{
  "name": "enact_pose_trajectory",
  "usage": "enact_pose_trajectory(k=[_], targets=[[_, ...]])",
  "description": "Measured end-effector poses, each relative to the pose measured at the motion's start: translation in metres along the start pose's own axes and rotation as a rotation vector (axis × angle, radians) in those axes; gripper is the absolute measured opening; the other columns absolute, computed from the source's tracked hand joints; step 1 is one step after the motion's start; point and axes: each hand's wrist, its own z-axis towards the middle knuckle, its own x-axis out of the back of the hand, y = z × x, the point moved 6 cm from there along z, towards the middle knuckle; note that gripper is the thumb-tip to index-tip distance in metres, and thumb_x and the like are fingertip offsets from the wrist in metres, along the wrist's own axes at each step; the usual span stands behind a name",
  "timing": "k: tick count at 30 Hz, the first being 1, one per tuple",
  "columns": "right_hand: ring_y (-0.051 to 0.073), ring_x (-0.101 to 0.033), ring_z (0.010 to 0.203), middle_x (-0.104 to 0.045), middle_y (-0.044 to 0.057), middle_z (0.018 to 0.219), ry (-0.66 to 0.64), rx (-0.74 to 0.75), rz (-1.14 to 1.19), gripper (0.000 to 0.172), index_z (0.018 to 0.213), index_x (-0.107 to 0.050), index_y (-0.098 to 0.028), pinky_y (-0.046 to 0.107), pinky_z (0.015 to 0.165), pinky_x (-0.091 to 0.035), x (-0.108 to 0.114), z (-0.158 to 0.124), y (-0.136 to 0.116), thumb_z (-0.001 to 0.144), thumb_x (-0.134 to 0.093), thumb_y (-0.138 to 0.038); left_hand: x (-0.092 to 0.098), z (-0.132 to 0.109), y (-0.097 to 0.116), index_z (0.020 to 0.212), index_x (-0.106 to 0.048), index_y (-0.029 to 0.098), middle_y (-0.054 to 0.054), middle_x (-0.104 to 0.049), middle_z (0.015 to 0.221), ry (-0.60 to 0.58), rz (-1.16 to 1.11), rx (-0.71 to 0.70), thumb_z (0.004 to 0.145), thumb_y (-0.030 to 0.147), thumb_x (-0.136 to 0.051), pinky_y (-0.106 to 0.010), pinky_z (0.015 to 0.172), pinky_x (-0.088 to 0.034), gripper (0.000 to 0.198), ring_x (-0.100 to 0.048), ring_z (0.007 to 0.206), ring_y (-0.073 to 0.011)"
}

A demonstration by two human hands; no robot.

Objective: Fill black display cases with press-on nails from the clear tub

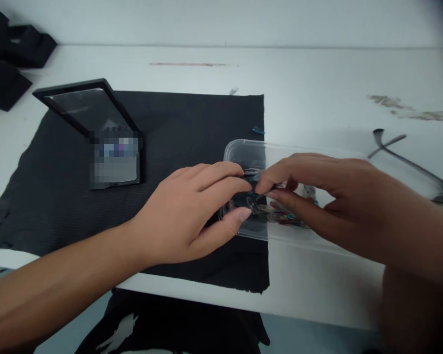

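A long clear plastic box (246, 150) holds a jumble of small shiny pieces (280, 216). My left hand (192, 211) reaches over the box's left end. Its thumb and fingers are curved and apart, with a small clear oval piece (253, 205) close by the thumb tip. Inside the box, my right hand (328, 196) pinches thumb and forefinger together near a thin dark piece; what lies between the fingertips is mostly hidden. Left of both hands, a black-framed display case (140, 162) stands with its clear lid (84, 108) tilted up. Its contents are blurred.
Under the case and the box's left end lies a black cloth (192, 123) on a white table (317, 88). A small blue piece (258, 130) rests near the cloth's edge. Glasses (413, 157) lie at the right. Black boxes (15, 54) stand at the far left.
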Motion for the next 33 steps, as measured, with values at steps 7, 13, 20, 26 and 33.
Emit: enact_pose_trajectory(k=[7, 13, 20, 26, 33], targets=[[0.01, -0.066, 0.07, -0.076, -0.007, 0.092, 0.12, 0.048, 0.09, 0.014, 0.098, -0.071, -0.031, 0.023, 0.044, -0.043, 0.01, -0.001, -0.01, 0.094, -0.062, -0.02, 0.004, 0.0, 0.001, 0.117, -0.067, 0.019, -0.007, -0.072, 0.125, 0.117, -0.048, 0.001, 0.098, 0.034, -0.061, -0.036, 0.1, -0.054, 0.025, -0.069, 0.114, -0.0197], [0.012, -0.073, 0.08, -0.079, -0.007, 0.091, 0.161, 0.061, 0.137, 0.01, 0.093, -0.073, -0.03, 0.024, 0.052, -0.052, 0.01, -0.004, -0.014, 0.095, -0.066, -0.023, 0.015, 0.001, 0.005, 0.1, -0.07, 0.025, -0.001, -0.079, 0.101, 0.286, -0.039, -0.016, 0.095, 0.031, -0.065, -0.037, 0.093, -0.058, 0.009, -0.073, 0.099, -0.0182], [0.007, -0.068, 0.069, -0.076, -0.011, 0.087, 0.11, 0.11, 0.17, 0.017, 0.095, -0.071, -0.034, 0.019, 0.049, -0.048, 0.007, -0.003, -0.02, 0.092, -0.067, -0.017, 0.019, -0.001, 0.011, 0.101, -0.071, 0.029, 0.004, -0.08, 0.09, 0.342, 0.001, -0.152, 0.094, 0.029, -0.067, -0.035, 0.083, -0.059, 0.008, -0.072, 0.077, -0.0152], [0.005, -0.066, 0.071, -0.074, -0.01, 0.092, 0.135, 0.121, 0.183, 0.014, 0.1, -0.069, -0.031, 0.017, 0.064, -0.055, 0.007, -0.002, -0.021, 0.091, -0.07, -0.02, 0.022, -0.001, 0.016, 0.101, -0.075, 0.034, 0.006, -0.079, 0.088, 0.322, 0.07, -0.24, 0.095, 0.025, -0.066, -0.033, 0.074, -0.06, 0.014, -0.07, 0.074, -0.0145], [0.013, -0.072, 0.075, -0.076, -0.005, 0.09, 0.114, 0.105, 0.174, 0.009, 0.095, -0.072, -0.03, 0.025, 0.063, -0.06, 0.005, -0.003, -0.019, 0.092, -0.067, -0.023, 0.027, 0.0, 0.017, 0.097, -0.075, 0.033, 0.007, -0.081, 0.093, 0.325, 0.025, -0.283, 0.094, 0.02, -0.068, -0.03, 0.08, -0.066, 0.015, -0.076, 0.084, -0.0134]])
